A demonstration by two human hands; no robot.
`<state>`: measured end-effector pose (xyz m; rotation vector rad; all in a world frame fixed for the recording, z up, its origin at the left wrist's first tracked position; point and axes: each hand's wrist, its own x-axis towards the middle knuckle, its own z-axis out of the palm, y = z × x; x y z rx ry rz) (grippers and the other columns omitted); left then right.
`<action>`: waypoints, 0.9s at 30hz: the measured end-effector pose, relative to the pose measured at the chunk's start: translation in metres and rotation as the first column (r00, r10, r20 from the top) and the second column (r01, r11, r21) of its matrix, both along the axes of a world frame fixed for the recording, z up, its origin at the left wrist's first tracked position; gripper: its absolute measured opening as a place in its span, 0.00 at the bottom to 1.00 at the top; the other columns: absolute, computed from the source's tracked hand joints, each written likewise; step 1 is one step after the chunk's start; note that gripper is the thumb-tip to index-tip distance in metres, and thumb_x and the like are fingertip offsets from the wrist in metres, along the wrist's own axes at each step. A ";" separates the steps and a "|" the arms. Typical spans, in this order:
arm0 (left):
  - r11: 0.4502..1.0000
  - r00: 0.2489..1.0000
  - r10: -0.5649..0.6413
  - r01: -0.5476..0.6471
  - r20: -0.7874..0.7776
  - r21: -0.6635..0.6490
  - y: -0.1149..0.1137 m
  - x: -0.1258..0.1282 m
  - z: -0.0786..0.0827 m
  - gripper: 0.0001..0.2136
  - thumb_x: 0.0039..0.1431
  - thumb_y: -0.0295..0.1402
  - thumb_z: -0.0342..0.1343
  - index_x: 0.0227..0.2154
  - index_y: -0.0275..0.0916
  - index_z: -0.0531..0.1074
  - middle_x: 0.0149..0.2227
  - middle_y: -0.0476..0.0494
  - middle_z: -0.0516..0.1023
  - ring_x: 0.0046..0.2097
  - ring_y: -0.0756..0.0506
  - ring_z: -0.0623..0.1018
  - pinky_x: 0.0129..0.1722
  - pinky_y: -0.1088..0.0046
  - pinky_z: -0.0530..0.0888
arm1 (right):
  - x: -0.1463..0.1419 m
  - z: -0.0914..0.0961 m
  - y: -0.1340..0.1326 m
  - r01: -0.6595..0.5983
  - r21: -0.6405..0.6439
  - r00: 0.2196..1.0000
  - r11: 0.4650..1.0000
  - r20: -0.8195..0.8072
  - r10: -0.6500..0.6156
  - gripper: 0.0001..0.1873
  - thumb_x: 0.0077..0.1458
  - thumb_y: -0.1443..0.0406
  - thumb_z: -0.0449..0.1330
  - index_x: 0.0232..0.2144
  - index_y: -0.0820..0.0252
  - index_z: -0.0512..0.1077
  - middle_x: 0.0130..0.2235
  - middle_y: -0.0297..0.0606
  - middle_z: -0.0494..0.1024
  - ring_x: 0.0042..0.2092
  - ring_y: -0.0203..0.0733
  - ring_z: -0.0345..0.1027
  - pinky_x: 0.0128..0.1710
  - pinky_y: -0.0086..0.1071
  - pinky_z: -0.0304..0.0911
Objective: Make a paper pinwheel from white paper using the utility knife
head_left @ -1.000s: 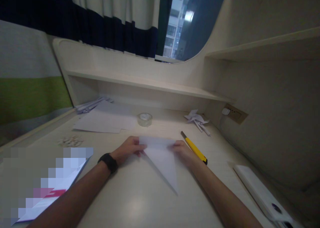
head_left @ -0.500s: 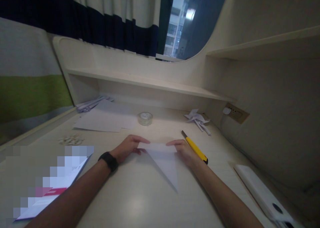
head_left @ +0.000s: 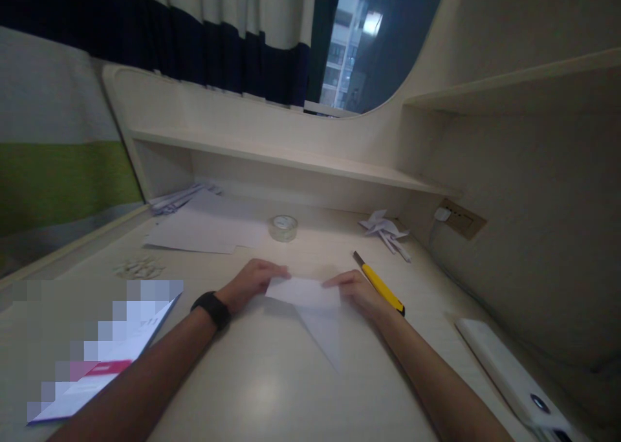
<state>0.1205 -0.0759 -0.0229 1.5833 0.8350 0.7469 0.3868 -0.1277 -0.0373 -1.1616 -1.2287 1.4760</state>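
A white sheet of paper [head_left: 317, 316] folded to a long triangle lies on the pale desk [head_left: 272, 390], its tip pointing toward me. My left hand [head_left: 250, 283], with a black band on the wrist, pinches the paper's far left corner. My right hand [head_left: 356, 291] pinches the far right corner. Between them the far edge is folded over toward me as a narrow strip.
A yellow utility knife [head_left: 381, 288] lies just right of my right hand. A tape roll [head_left: 283, 227], loose white sheets [head_left: 206, 228] and folded paper pieces [head_left: 385, 232] sit farther back. A white phone [head_left: 514, 377] lies at the right, a blurred booklet [head_left: 97, 358] at the left.
Both hands have brought the paper's far edge up and over toward me, so the flap now lies folded down and the triangle looks shorter.
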 end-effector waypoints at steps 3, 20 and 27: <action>0.998 0.999 -0.023 0.025 -0.037 0.061 0.002 0.001 -0.005 0.16 0.49 0.44 0.61 0.24 0.33 0.77 0.20 0.47 0.72 0.23 0.50 0.66 0.24 0.74 0.59 | 0.002 0.004 -0.002 -0.035 -0.012 0.999 0.999 0.022 0.035 0.14 0.34 0.71 0.63 0.29 0.62 0.81 0.30 0.42 0.80 0.30 0.39 0.70 0.32 0.32 0.65; 0.999 0.998 0.041 -0.040 -0.045 0.024 -0.007 0.006 0.002 0.17 0.46 0.42 0.62 0.32 0.30 0.79 0.24 0.43 0.76 0.24 0.49 0.67 0.23 0.75 0.59 | 0.007 0.009 -0.001 -0.023 0.081 0.995 0.996 -0.096 0.031 0.10 0.41 0.66 0.60 0.30 0.62 0.76 0.30 0.40 0.77 0.29 0.37 0.67 0.28 0.28 0.60; 0.999 0.996 0.029 -0.027 -0.090 0.019 -0.009 0.008 0.007 0.17 0.45 0.41 0.63 0.32 0.30 0.79 0.24 0.43 0.76 0.25 0.49 0.69 0.24 0.74 0.61 | -0.024 0.028 0.021 -0.154 0.174 0.911 0.973 0.407 0.071 0.20 0.49 0.52 0.61 0.28 0.65 0.77 0.25 0.37 0.75 0.26 0.34 0.62 0.26 0.27 0.55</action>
